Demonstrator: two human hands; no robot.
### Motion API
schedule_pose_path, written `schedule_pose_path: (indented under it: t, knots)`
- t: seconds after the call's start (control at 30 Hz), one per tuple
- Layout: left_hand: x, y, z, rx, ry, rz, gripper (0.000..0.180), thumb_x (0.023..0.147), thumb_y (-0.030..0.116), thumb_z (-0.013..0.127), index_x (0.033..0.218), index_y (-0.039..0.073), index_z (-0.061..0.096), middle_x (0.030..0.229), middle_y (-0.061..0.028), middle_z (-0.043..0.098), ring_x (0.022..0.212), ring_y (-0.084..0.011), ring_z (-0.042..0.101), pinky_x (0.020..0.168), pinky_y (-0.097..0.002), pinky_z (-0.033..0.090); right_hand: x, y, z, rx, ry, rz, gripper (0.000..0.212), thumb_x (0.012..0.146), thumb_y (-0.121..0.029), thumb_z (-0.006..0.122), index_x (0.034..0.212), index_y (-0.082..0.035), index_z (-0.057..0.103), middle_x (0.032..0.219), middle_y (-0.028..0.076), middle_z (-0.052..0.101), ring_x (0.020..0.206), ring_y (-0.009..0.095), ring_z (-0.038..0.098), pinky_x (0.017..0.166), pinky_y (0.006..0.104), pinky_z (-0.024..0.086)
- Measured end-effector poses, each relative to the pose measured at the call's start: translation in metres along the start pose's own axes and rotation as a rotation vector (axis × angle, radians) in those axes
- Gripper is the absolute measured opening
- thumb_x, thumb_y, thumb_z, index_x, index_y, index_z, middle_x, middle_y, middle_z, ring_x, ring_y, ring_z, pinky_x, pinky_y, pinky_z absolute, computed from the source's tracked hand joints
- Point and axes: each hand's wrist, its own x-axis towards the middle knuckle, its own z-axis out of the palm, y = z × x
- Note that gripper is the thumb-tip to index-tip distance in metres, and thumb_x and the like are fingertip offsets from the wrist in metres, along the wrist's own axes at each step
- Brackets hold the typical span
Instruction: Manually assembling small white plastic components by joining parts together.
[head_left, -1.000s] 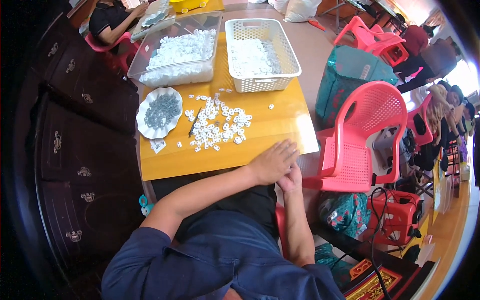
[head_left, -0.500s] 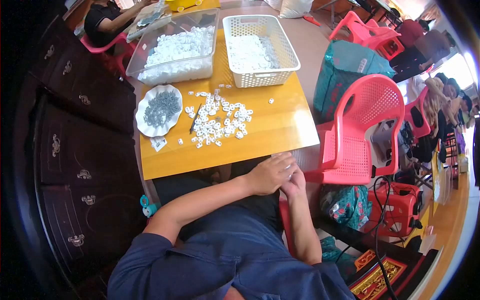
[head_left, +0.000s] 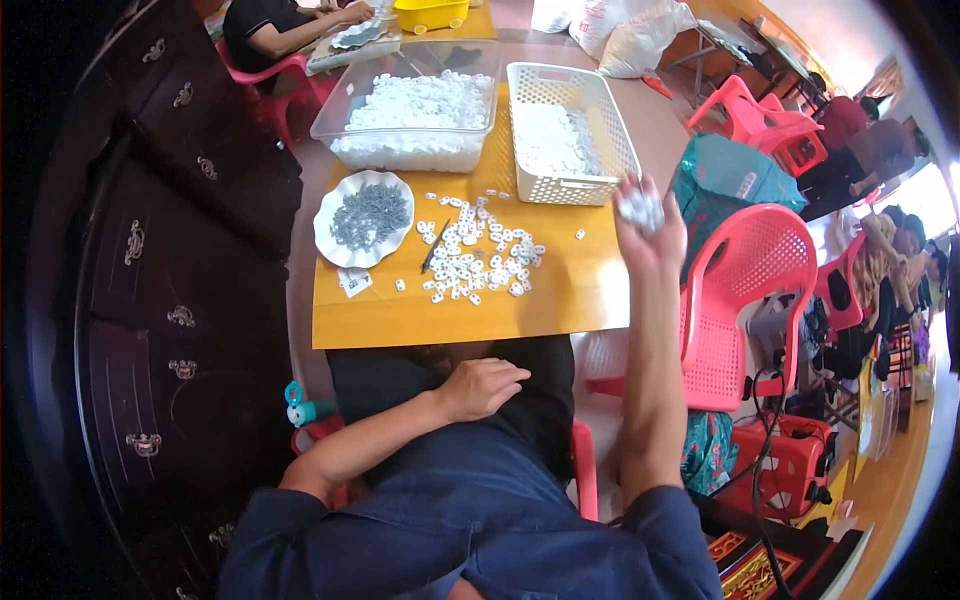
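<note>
My right hand is raised beside the right edge of the table, palm up, its fingers curled around a handful of small white plastic pieces. Just beyond it to the left stands a white perforated basket, partly filled with similar pieces. My left hand rests in my lap below the table edge, fingers stretched out and nothing seen in it. Loose white two-hole pieces lie scattered on the yellow table. Among them is a thin dark rod-like tool.
A scalloped white plate of small grey metal parts sits at the left, with a paper scrap nearby. Behind it stands a clear bin of white pieces. A pink chair is at the right, dark drawers at the left.
My hands, together at the table edge before, have parted. The right has risen forward and right with white pieces in it; the left has settled in my lap. The view has shifted.
</note>
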Motion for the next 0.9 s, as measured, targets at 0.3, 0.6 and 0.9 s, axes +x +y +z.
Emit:
schedule_pose_path:
  t: [0.3, 0.6, 0.9]
  knots:
    - [-0.042, -0.005, -0.045, -0.094, 0.243, -0.266, 0.015, 0.093, 0.006, 0.067, 0.105, -0.001, 0.073, 0.093, -0.0166, 0.075, 0.085, -0.0281, 0.074, 0.075, -0.0352, 0.057, 0.022, 0.035, 0.001, -1.248, 0.071, -0.791, 0.044, 0.105, -0.025, 0.052, 0.137, 0.005, 0.054, 0.129, 0.013, 0.061, 0.123, 0.022, 0.054, 0.108, 0.0346, 0.039]
    - [-0.092, -0.051, -0.185, 0.291, 0.963, -0.644, 0.036, 0.098, 0.013, 0.059, 0.132, 0.001, 0.059, 0.125, -0.0153, 0.064, 0.104, -0.0244, 0.065, 0.086, -0.0336, 0.054, -0.035, -0.045, -0.131, -2.204, 0.388, -0.577, 0.044, 0.100, -0.031, 0.055, 0.130, 0.001, 0.058, 0.130, 0.027, 0.061, 0.120, 0.043, 0.059, 0.102, 0.0463, 0.046]
    - [-0.136, -0.150, -0.177, -0.402, 0.826, -0.805, 0.036, 0.105, 0.026, 0.051, 0.121, -0.004, 0.062, 0.106, -0.0113, 0.070, 0.098, -0.0165, 0.065, 0.087, -0.0311, 0.050, -0.036, -0.027, -0.122, -2.216, 0.501, -0.253, 0.047, 0.101, -0.044, 0.043, 0.120, -0.007, 0.066, 0.112, 0.025, 0.069, 0.106, 0.047, 0.065, 0.089, 0.0504, 0.051]
